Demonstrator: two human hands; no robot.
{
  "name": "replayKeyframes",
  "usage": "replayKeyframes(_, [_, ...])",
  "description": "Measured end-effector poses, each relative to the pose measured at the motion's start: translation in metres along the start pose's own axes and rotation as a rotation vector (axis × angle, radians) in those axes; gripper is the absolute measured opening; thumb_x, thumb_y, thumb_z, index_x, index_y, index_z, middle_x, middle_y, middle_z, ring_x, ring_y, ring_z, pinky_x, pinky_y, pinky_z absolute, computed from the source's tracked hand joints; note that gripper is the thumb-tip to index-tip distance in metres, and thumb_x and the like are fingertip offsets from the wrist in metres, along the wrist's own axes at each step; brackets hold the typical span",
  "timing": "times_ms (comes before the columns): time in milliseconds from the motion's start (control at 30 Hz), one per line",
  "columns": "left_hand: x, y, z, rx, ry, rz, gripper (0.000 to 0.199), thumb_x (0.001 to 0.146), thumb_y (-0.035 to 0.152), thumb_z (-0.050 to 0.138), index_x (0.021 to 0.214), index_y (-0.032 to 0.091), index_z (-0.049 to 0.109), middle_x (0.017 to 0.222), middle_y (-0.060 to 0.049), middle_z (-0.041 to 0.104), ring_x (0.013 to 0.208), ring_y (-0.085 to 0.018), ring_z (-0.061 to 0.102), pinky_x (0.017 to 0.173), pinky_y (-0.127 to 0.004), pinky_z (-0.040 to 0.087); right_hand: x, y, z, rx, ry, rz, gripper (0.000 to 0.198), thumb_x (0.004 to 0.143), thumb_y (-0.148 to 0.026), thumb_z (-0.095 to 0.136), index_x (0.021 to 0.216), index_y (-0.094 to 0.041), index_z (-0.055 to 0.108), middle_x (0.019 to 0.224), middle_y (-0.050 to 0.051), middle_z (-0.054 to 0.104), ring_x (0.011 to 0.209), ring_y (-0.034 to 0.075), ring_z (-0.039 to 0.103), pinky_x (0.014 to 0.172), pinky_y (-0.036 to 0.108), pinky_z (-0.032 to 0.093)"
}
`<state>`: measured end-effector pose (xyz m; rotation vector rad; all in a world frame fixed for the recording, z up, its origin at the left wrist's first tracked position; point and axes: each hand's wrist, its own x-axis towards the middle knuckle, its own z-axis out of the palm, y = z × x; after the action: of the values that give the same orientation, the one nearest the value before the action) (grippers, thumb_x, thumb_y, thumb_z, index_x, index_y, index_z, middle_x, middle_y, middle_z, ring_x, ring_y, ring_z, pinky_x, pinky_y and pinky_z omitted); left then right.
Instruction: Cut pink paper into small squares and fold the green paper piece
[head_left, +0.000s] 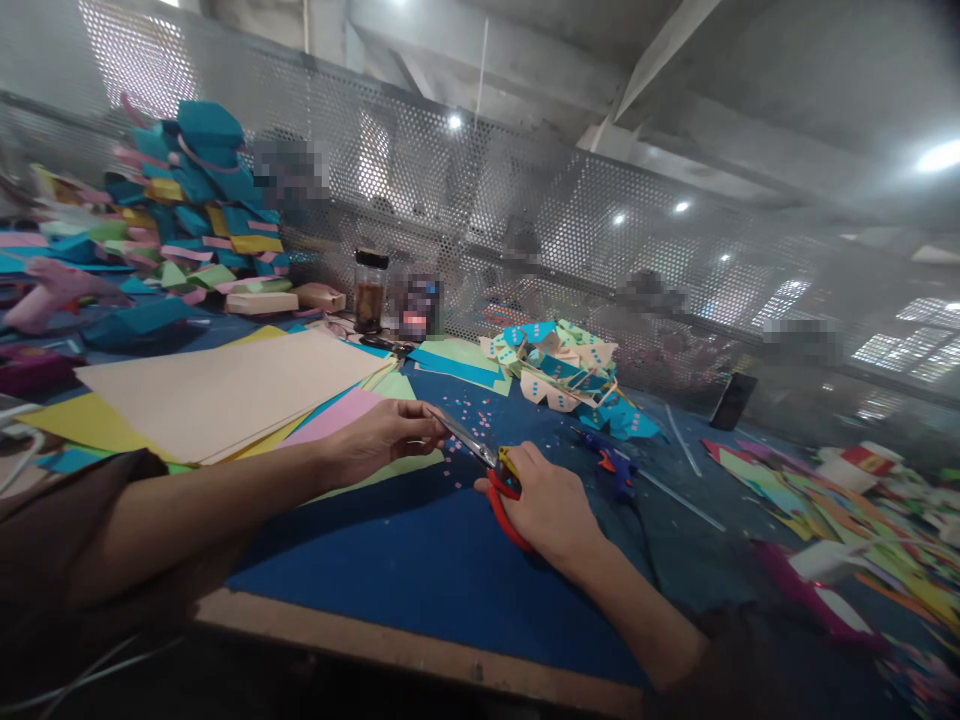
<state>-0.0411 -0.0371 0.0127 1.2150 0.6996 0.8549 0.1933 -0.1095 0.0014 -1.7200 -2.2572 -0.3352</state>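
Observation:
My right hand is wrapped round the red handles of a pair of scissors, and a bit of yellow shows by its fingers. The metal blades point up and to the left. My left hand is pinched closed at the blade tips; whatever it holds there is too small to make out. Small pink and blue paper bits lie scattered on the blue tabletop behind the blades. Left of my left hand, large sheets of cream paper rest on yellow, blue, pink and green ones.
Folded, dotted paper pieces are heaped at the back. A blue glue gun lies right of my right hand, near clear glue sticks. A lidded jar stands behind the sheets. Colourful paper shapes pile up far left. A perforated screen runs behind.

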Motion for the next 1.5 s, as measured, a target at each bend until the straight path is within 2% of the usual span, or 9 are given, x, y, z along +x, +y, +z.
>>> replayKeyframes(400, [0.0019,-0.003,-0.0022,-0.006,-0.022,0.02,0.005,0.073,0.019,0.075,0.076,0.017,0.071,0.079,-0.001,0.067,0.08,-0.013,0.061,0.079,-0.024,0.046,0.0003,-0.0003,-0.0026,-0.035,0.024,-0.018,0.037,0.091,-0.059,0.054,0.097,-0.022,0.058,0.096,0.001,0.061,0.071,0.018,0.064,0.054,0.03,0.032])
replayKeyframes(600, [0.0007,-0.0014,-0.0015,-0.034,0.01,0.013,0.008,0.072,0.019,0.076,0.077,0.016,0.071,0.079,-0.002,0.067,0.081,-0.014,0.062,0.08,-0.025,0.046,-0.0004,-0.0003,-0.0025,-0.043,0.013,-0.012,0.037,0.09,-0.059,0.055,0.098,-0.022,0.057,0.097,0.002,0.061,0.073,0.019,0.064,0.055,0.03,0.034])
replayKeyframes(867, [0.001,-0.0016,-0.0026,-0.025,-0.016,0.024,0.008,0.073,0.02,0.076,0.078,0.016,0.072,0.077,-0.002,0.067,0.074,-0.012,0.058,0.074,-0.024,0.046,0.0004,0.0015,0.0009,-0.064,0.024,0.004,0.036,0.091,-0.057,0.053,0.098,-0.022,0.057,0.096,0.002,0.061,0.072,0.019,0.064,0.054,0.031,0.035])
replayKeyframes(1100, [0.0016,-0.002,-0.0033,-0.041,-0.018,0.015,0.009,0.073,0.022,0.078,0.079,0.016,0.073,0.078,-0.002,0.067,0.077,-0.012,0.059,0.075,-0.023,0.046,0.0001,0.001,-0.0009,-0.068,0.005,0.001,0.039,0.092,-0.059,0.052,0.099,-0.021,0.058,0.097,0.003,0.062,0.074,0.019,0.065,0.056,0.03,0.037])
replayKeyframes(1500, [0.002,0.001,-0.0034,-0.071,0.005,-0.006,0.014,0.069,0.022,0.082,0.078,0.015,0.074,0.074,-0.002,0.069,0.073,-0.011,0.06,0.072,-0.022,0.046,-0.0013,0.0017,-0.0034,-0.02,0.011,-0.003,0.029,0.094,-0.051,0.054,0.097,-0.023,0.058,0.097,0.001,0.066,0.079,0.019,0.067,0.059,0.029,0.036])
